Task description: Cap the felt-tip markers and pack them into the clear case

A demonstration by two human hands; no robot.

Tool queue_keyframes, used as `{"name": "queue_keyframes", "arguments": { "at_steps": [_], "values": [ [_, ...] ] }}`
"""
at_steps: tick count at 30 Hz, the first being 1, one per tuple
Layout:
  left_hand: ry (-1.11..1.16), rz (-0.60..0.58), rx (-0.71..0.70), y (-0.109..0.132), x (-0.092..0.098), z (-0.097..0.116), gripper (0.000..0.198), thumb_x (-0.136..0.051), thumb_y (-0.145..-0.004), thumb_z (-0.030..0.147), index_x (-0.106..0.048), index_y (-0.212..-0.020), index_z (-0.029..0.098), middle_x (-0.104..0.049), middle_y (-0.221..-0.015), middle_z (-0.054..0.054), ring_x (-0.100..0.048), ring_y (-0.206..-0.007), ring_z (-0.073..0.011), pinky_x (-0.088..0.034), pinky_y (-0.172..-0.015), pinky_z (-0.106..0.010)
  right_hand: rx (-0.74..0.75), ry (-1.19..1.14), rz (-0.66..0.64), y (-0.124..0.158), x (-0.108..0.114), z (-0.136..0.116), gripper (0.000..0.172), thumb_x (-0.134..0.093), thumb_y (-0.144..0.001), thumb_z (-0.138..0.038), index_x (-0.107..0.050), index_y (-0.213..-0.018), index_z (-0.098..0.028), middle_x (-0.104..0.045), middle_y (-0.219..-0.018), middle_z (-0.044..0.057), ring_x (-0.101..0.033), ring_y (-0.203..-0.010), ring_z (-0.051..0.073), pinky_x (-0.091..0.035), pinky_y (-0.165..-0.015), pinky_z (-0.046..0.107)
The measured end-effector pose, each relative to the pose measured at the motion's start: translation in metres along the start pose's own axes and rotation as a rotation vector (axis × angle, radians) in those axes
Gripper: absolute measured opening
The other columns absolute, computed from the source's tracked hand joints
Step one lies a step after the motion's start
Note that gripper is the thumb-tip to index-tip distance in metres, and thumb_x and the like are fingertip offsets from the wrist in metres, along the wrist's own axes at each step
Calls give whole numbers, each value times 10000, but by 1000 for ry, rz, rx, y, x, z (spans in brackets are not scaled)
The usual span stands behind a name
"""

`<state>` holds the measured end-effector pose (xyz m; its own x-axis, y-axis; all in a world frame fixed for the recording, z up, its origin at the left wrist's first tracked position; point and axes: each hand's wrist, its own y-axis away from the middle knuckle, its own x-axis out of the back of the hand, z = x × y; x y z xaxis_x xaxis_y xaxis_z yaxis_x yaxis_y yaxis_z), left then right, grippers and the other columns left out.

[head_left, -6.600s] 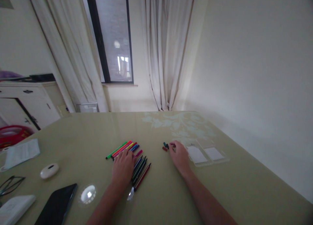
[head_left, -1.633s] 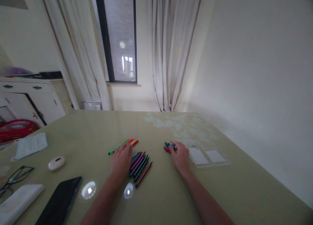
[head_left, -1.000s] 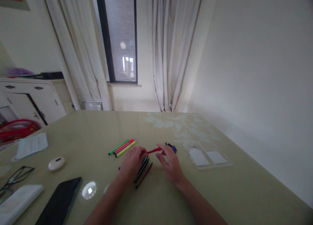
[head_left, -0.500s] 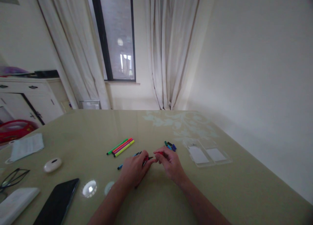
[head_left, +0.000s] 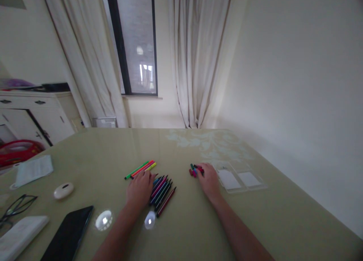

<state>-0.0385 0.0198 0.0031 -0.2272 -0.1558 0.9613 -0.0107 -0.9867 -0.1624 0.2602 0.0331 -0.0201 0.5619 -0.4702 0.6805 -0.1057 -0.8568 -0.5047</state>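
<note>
Our left hand (head_left: pixel 139 188) is much the nearer to the bright markers (head_left: pixel 143 168), which lie just beyond it on the far side, long axes running from near left to far right; its fingers curl downward, and we cannot tell whether they pinch anything. Our right hand (head_left: pixel 210 179) bends narrowly over the small caps (head_left: pixel 193 171), its hold unclear to us, while between our hands the uncapped markers (head_left: pixel 161 193) slant likewise, tips far.
</note>
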Motion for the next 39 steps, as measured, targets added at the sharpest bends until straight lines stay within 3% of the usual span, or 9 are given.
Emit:
{"name": "queue_keyframes", "arguments": {
  "at_steps": [3, 8, 16, 21, 24, 26, 30, 34, 39],
  "values": [
    [87, 46, 2, -4, -1, -7, 365, -380, -1071, 351, -690, -931, 218, -761, -980, -84, -716, -929, -237, -531, -846, -348, 35, 42, 5, 1, -1, 2, 210, -597, -918, -188, -752, -1055, -222, -759, -1027, 95, -659, -976, 282, -466, -875, 384],
    [44, 233, 23, -7, -5, -21, 307, -430, -1034, 286, -716, -1096, 193, -722, -1092, -130, -677, -1005, -279, -522, -896, -397, 24, 35, 11, 2, 0, 1, 186, -584, -941, -206, -752, -1020, -220, -756, -999, 101, -647, -939, 292, -441, -832, 399],
    [-27, 194, 53, -5, -5, -24, 230, -523, -1003, 313, -731, -973, 218, -713, -1032, -105, -657, -1009, -276, -505, -913, -393, 63, -54, 43, 4, 5, -15, 179, -584, -973, -254, -750, -1024, -211, -756, -1006, 99, -646, -966, 274, -434, -880, 400],
    [229, 290, -180, -7, -2, -6, 183, -536, -1001, 316, -680, -960, 210, -723, -1007, -90, -666, -971, -269, -524, -898, -408, 108, -299, -18, 15, 7, -46, 262, -597, -1006, -391, -738, -1108, -195, -736, -1002, 98, -642, -944, 251, -481, -890, 391],
    [436, 236, -404, 1, -2, 15, 171, -520, -1020, 324, -651, -969, 226, -727, -949, -47, -679, -906, -225, -539, -846, -360, 114, -518, -129, 24, 8, -67, 364, -643, -987, -470, -702, -1237, -211, -736, -1057, 87, -662, -907, 215, -522, -845, 337],
    [476, 195, -483, 9, -3, 27, 179, -494, -1038, 318, -642, -986, 232, -726, -931, -33, -677, -883, -214, -542, -822, -349, 86, -614, -197, 28, 9, -77, 321, -634, -992, -487, -731, -1131, -214, -749, -983, 67, -679, -860, 200, -528, -802, 306],
    [464, 191, -537, 19, -5, 38, 196, -453, -1056, 298, -631, -1015, 227, -729, -947, -43, -679, -890, -212, -548, -826, -354, 3, -673, -280, 30, 13, -87, 334, -664, -961, -522, -757, -943, -202, -731, -786, 33, -658, -720, 178, -496, -639, 258],
    [405, 181, -610, 22, -9, 39, 242, -392, -1071, 280, -628, -1099, 236, -747, -1000, -56, -704, -913, -206, -556, -831, -333, -27, -692, -302, 29, 12, -87, 390, -699, -918, -565, -770, -851, -187, -719, -735, 28, -628, -681, 168, -490, -646, 265],
    [298, 105, -600, 27, -1, 40, 269, -372, -1073, 306, -634, -1089, 249, -759, -897, -40, -701, -749, -183, -499, -662, -259, -73, -822, -363, 30, 12, -85, 441, -717, -886, -605, -778, -827, -172, -696, -702, 29, -614, -668, 166, -487, -642, 270]
  ]
}}
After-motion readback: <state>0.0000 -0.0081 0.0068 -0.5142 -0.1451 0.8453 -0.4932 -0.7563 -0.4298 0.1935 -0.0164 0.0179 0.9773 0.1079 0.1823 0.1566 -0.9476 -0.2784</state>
